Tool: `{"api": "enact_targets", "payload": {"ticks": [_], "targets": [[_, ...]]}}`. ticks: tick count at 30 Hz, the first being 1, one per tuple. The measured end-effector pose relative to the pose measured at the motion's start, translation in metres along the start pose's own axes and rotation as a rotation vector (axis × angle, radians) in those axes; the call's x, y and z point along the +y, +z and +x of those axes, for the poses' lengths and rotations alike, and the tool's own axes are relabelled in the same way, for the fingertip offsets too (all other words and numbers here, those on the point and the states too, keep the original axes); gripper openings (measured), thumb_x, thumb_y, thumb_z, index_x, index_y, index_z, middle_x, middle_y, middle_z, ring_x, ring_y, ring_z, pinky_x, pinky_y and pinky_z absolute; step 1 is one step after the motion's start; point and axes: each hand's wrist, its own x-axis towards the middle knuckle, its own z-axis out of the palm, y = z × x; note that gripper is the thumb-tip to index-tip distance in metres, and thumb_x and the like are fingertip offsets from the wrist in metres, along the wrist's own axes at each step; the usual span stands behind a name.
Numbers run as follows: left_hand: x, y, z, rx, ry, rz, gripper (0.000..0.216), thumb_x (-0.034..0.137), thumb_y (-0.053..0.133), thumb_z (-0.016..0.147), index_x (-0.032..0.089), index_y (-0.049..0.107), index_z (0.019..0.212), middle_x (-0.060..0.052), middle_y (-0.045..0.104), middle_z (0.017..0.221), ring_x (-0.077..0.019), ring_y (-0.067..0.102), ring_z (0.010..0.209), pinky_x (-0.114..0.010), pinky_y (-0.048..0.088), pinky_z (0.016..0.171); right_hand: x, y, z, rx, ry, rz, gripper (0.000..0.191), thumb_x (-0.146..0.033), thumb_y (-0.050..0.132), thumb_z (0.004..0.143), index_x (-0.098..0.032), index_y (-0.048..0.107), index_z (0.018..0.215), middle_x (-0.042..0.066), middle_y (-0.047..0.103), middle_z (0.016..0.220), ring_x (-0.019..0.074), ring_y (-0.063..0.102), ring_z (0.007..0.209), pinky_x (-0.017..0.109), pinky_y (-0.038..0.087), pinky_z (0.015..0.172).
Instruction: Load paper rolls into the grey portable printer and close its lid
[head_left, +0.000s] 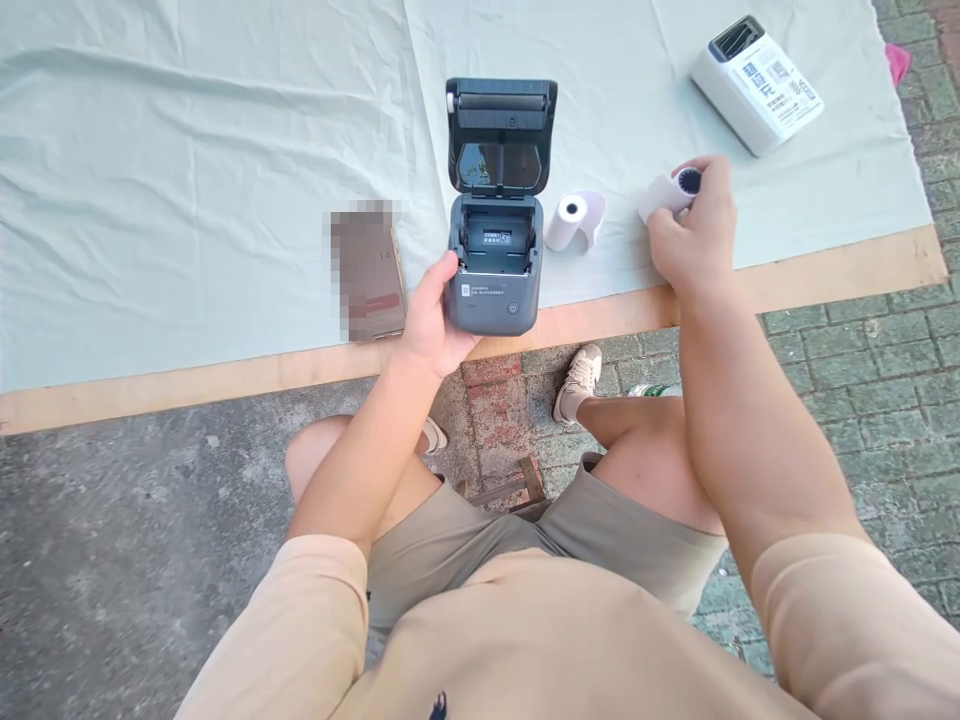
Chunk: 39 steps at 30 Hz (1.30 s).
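My left hand is wrapped round the lower left side of a small black label printer, tilted up over the table's front edge. Its lid stands raised, and the paper bay shows no roll inside. Over to the right, my right hand grips a white paper roll with a dark core, its loose end sticking out to the left. Between the two hands a second, smaller paper roll rests on the cloth with its tail partly unwound.
A pale green cloth covers the table, with a bare wooden front edge. Left of the printer lies a phone, partly blurred. At the back right is a white printed box. My knees are below the edge.
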Motion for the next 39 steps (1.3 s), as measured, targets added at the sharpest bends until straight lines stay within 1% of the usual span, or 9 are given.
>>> {"api": "enact_targets", "payload": {"ticks": [7,9,13,20,25,28,32,36,39], "targets": [[0.001,0.001,-0.001,0.007,0.0,0.01,0.036,0.047,0.048,0.101,0.021,0.071,0.108,-0.006,0.081,0.106,-0.03,0.071,0.128,-0.043,0.062,0.104,0.019,-0.003,0.003,0.41,-0.076,-0.274,0.044,-0.04,0.064,0.081,-0.026,0.054,0.121,0.018,0.055,0.128,0.0431,0.048,0.129,0.066,0.032,0.108],[0.001,0.001,-0.001,-0.013,0.004,-0.005,0.036,0.044,0.045,0.102,0.021,0.072,0.107,-0.004,0.082,0.103,-0.0282,0.073,0.125,-0.041,0.063,0.103,0.005,0.006,-0.002,0.327,-0.111,-0.386,0.04,-0.046,0.068,0.08,-0.027,0.056,0.114,0.016,0.059,0.118,0.0446,0.047,0.129,0.07,0.026,0.111],[0.001,0.0,-0.001,-0.058,0.018,-0.036,0.038,0.04,0.042,0.103,0.02,0.074,0.106,-0.004,0.083,0.103,-0.0262,0.073,0.125,-0.039,0.062,0.105,-0.021,0.03,-0.008,-0.038,-0.106,-0.435,0.039,-0.051,0.071,0.085,-0.032,0.056,0.116,0.012,0.066,0.116,0.0435,0.043,0.134,0.074,0.02,0.115],[-0.001,-0.004,-0.002,-0.042,0.015,0.003,0.04,0.051,0.046,0.103,0.021,0.072,0.109,-0.005,0.081,0.116,-0.028,0.068,0.132,-0.041,0.061,0.107,-0.015,0.041,0.001,0.046,-0.068,-0.441,0.037,-0.047,0.072,0.087,-0.036,0.056,0.118,0.011,0.059,0.137,0.0377,0.049,0.121,0.074,0.026,0.113],[-0.002,-0.005,-0.002,-0.042,0.028,0.008,0.039,0.049,0.046,0.104,0.022,0.073,0.112,-0.004,0.08,0.114,-0.0276,0.067,0.133,-0.041,0.06,0.107,-0.008,0.044,0.002,-0.039,-0.017,-0.386,0.044,-0.046,0.076,0.084,-0.033,0.052,0.118,0.008,0.071,0.103,0.0388,0.053,0.121,0.077,0.012,0.119],[-0.002,-0.005,-0.002,-0.06,0.026,-0.027,0.037,0.047,0.046,0.104,0.022,0.072,0.11,-0.003,0.081,0.11,-0.0264,0.067,0.134,-0.04,0.059,0.108,-0.002,0.047,0.004,0.013,-0.006,-0.306,0.055,-0.05,0.08,0.079,-0.033,0.047,0.119,0.004,0.071,0.095,0.0335,0.059,0.103,0.074,0.027,0.114],[-0.002,-0.004,-0.003,-0.051,0.026,-0.047,0.036,0.047,0.046,0.104,0.022,0.072,0.108,-0.003,0.08,0.11,-0.0257,0.065,0.137,-0.039,0.058,0.11,0.004,0.045,0.01,0.076,0.048,0.023,0.047,-0.061,0.069,0.083,-0.034,0.047,0.114,0.006,0.068,0.108,0.0295,0.063,0.098,0.055,0.054,0.09],[-0.002,-0.003,-0.002,-0.024,0.023,-0.02,0.036,0.048,0.047,0.103,0.022,0.072,0.107,-0.004,0.079,0.114,-0.0269,0.063,0.139,-0.039,0.057,0.111,-0.007,0.035,0.01,-0.074,0.124,0.302,0.053,-0.068,0.035,0.097,-0.046,0.036,0.144,0.004,0.061,0.139,0.0306,0.064,0.124,0.052,0.059,0.086],[-0.002,-0.003,-0.002,-0.044,0.02,-0.019,0.031,0.046,0.051,0.102,0.022,0.07,0.109,-0.004,0.079,0.117,-0.0269,0.064,0.138,-0.039,0.058,0.11,-0.033,0.03,0.002,-0.115,0.024,0.33,0.058,-0.073,0.035,0.095,-0.044,0.037,0.145,0.003,0.06,0.143,0.0295,0.066,0.121,0.051,0.06,0.091]]}}
